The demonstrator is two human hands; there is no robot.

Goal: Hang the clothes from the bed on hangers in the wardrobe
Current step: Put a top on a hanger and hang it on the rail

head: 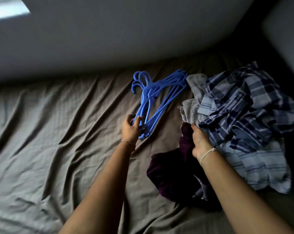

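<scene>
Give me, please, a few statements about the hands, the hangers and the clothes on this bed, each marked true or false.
1. The left hand grips the blue hangers at their near end. True.
2. The right hand holds nothing. False: it grips the dark purple garment.
3. The plaid shirts lie in a pile to the right of the hangers. True.
4. The hangers hang from a wardrobe rail. False: they lie stacked on the bed sheet.
</scene>
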